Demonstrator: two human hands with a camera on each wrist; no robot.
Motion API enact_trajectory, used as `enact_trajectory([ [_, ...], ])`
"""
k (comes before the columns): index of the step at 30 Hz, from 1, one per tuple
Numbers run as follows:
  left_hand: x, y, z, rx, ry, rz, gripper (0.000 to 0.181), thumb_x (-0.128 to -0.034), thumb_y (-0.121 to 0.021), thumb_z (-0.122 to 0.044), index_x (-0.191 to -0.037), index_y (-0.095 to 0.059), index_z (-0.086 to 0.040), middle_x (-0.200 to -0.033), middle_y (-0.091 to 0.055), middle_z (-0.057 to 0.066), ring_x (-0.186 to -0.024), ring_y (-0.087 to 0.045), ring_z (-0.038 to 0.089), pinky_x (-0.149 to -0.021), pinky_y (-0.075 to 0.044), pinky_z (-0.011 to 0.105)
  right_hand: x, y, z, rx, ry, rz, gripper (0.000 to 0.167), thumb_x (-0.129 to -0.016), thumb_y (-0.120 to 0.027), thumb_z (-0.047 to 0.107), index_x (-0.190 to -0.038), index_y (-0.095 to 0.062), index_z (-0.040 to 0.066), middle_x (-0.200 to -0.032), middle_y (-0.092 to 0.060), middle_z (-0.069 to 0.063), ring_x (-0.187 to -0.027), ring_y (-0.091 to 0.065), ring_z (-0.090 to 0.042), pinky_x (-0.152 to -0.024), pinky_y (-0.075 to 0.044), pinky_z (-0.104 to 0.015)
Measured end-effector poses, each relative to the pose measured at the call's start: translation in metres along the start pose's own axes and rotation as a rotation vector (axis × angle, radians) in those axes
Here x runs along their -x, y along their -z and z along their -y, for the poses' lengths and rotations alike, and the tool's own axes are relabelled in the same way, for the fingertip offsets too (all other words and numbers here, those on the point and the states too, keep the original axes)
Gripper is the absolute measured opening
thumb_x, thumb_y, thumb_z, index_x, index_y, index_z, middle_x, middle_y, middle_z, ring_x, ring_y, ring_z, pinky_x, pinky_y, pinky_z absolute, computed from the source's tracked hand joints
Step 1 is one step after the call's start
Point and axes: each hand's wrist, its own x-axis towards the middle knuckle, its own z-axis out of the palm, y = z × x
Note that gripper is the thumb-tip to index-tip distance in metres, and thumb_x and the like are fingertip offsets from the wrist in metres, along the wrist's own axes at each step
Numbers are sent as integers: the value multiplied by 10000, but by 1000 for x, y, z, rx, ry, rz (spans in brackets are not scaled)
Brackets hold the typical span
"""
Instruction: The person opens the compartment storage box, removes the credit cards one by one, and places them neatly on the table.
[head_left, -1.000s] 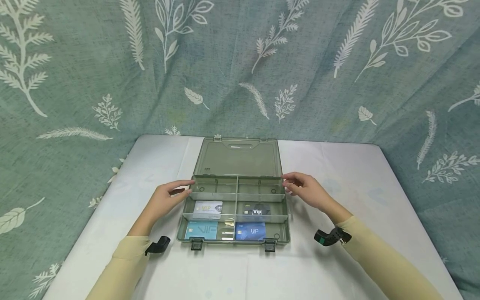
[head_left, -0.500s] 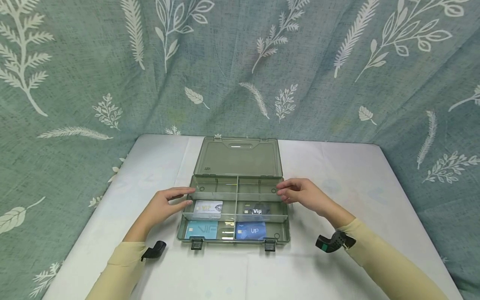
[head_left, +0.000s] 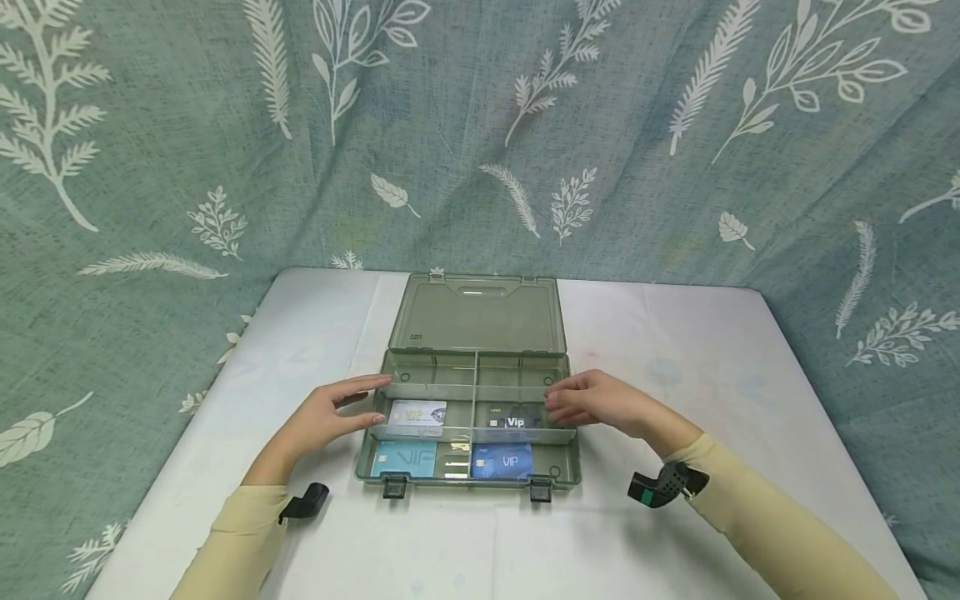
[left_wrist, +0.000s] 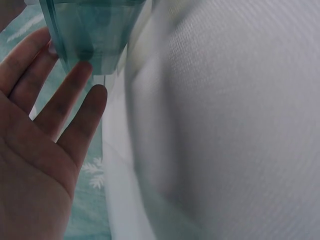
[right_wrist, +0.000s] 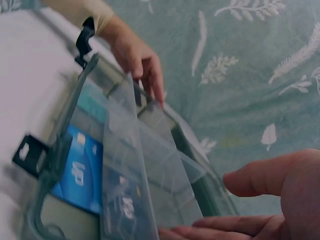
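A green translucent divided box (head_left: 480,484) lies on the table with its lid (head_left: 480,317) folded back. At its left wall my left hand (head_left: 318,417) has fingers extended and thumb spread; in the left wrist view, the fingertips lie against or just beside the wall (left_wrist: 92,37). My right hand (head_left: 611,404) reaches over the right edge, fingers loosely bent above the right middle compartment, thumb apart from them in the right wrist view. A white VIP card (head_left: 417,417) and a dark Vip card (head_left: 513,417) lie in the middle row. A light-blue card (head_left: 405,458) and a blue card (head_left: 502,461) occupy the front row.
Two dark latches (head_left: 393,487) hang at the box's front edge. The back compartments (head_left: 431,368) hold no cards. White cloth (head_left: 480,550) covers the table, and a green leaf-patterned curtain (head_left: 450,150) stands behind and at the sides.
My right hand has moved from the box's back right edge forward and inward, over the right side. The left hand has shifted slightly forward along the left wall, its thumb spreading wider.
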Motion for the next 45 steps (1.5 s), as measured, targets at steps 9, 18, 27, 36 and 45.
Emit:
enact_trajectory([
  [9,0,0,0,33,1,18,593,-909,-794,-277,-1459,-586,-203,-1550,-481,64,-1388,-482,348,-1150,-405,538,-2,-5,2,5,-44,72,617,-1055,-556,210,-1506,-340,-152,-1536,-387,-323,-1364,-489,-419,-1122,-468,-436],
  [18,1,0,0,40,12,24,602,-914,-788,-277,-1472,-574,-204,-1563,-464,65,-1387,-481,367,-1147,-398,561,-13,-12,6,166,-95,54,595,-1055,-556,234,-1497,-389,-129,-1499,-469,-277,-1309,-565,-365,-1076,-516,-425],
  [27,1,-2,2,64,6,28,602,-920,-782,-255,-1478,-566,-189,-1574,-447,78,-1393,-474,359,-1143,-410,531,-21,-18,3,112,-64,71,580,-1057,-541,205,-1492,-380,-144,-1535,-409,-297,-1317,-556,-368,-1092,-499,-425],
  [36,1,-2,2,76,9,26,598,-924,-779,-250,-1479,-564,-196,-1579,-440,77,-1405,-461,347,-1151,-399,527,-21,-21,0,105,-44,38,545,-1060,-528,173,-1472,-399,-159,-1533,-401,-311,-1288,-579,-377,-1079,-510,-439],
  [45,2,-1,2,69,19,23,591,-926,-777,-256,-1475,-569,-187,-1580,-437,84,-1403,-459,366,-1151,-392,547,-23,-22,-3,80,-31,44,539,-1067,-518,192,-1480,-409,-136,-1550,-396,-283,-1297,-571,-380,-1103,-487,-455],
])
